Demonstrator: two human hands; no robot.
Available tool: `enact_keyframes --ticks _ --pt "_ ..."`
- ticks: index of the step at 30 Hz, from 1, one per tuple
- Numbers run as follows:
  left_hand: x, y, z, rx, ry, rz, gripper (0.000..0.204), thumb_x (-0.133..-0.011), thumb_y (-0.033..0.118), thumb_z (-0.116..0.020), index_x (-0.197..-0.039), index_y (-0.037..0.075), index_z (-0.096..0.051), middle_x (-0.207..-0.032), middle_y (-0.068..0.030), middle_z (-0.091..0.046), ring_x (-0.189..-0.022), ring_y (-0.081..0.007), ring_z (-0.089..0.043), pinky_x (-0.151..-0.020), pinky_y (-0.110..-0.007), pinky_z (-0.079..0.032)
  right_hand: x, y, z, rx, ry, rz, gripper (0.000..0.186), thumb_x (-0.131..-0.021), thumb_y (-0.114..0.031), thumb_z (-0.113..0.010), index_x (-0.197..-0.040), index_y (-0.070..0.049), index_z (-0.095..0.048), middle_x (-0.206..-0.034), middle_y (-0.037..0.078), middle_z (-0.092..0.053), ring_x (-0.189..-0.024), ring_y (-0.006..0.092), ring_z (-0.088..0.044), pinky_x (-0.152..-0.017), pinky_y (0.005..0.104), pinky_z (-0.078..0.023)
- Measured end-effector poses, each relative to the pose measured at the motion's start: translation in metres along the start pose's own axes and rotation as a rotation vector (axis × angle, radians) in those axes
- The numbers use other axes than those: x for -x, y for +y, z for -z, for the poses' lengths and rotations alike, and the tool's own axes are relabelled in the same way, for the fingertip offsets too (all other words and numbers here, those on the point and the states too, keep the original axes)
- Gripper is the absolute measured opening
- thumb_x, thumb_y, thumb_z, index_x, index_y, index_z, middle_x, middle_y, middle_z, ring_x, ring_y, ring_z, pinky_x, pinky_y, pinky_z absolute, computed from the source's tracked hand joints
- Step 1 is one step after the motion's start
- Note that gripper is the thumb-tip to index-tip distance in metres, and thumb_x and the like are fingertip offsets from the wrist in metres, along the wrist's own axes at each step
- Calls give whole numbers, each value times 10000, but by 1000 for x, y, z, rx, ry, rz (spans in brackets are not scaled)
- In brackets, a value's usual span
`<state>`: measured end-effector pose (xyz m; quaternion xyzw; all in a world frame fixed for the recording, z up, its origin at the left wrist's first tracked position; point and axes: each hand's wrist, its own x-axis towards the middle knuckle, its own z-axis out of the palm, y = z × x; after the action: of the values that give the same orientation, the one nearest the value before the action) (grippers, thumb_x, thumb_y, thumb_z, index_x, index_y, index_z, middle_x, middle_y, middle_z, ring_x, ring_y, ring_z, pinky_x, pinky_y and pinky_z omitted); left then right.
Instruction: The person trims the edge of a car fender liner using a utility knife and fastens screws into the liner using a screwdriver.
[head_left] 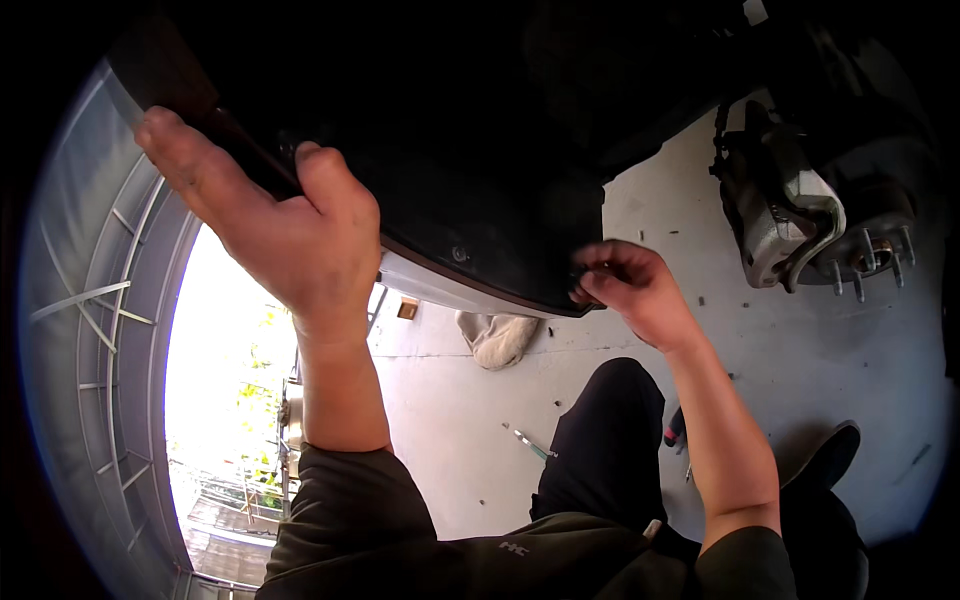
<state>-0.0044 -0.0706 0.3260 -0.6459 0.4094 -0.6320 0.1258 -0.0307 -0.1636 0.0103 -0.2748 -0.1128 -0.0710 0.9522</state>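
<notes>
At the left, the person's left hand (pixel 285 225) is raised against the underside of a black underbody panel (pixel 470 190), its fingers wrapped over the panel's outer edge and the thumb pressed up on the dark surface, so it grips and steadies that edge (nothing separate shows in the palm). The panel's long axis runs from the upper left down toward the middle, and its lower rim ends in a point just above the right hand (pixel 625 285). That hand is the nearer one to the rim's tip: its fingertips (pixel 585 283) are pinched together right at the edge, touching it, and seem to close on something small and dark there, though what it is cannot be told. A small round fastener (pixel 459 254) sits in the panel between the two hands, nearer the lower rim. Below the panel, on the pale concrete floor (pixel 450 440), lie a crumpled whitish rag (pixel 497 337) and a thin tool with a teal handle (pixel 530 443) beside the person's dark-trousered knee (pixel 610 420). To the right, well apart from both hands, hangs a bare wheel hub with studs (pixel 870 250) and its brake caliper (pixel 780 215); nothing stands between the right hand and the rim.
</notes>
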Motion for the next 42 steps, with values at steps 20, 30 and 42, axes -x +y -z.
enact_keyframes --ticks 20,30,42 --pt "1 -11 15 -35 -221 -89 960 -950 196 -539 -1638 -105 57 -1716 -361 -36 -1620 -481 -70 -1310 -522 -159 -113 -156 -158 444 -471 867 242 -951 -270 -755 -992 -33 -783 -875 137 -752 -800 259 -739 -716 370 -582" --pt "2 -10 9 86 -198 -85 986 -933 193 -534 -1665 -38 84 -1744 -304 -24 -1638 -420 -65 -1319 -512 -131 -118 -146 -159 463 -466 934 218 -907 -242 -783 -921 -25 -769 -830 130 -745 -722 255 -734 -649 351 -587" --pt "-1 -15 12 63 -208 -98 1032 -879 110 -572 -1652 -76 85 -1702 -401 44 -1600 -547 70 -1299 -600 -31 -106 -147 -170 443 -351 929 195 -870 -173 -818 -971 -24 -745 -840 111 -759 -756 228 -760 -661 309 -595"
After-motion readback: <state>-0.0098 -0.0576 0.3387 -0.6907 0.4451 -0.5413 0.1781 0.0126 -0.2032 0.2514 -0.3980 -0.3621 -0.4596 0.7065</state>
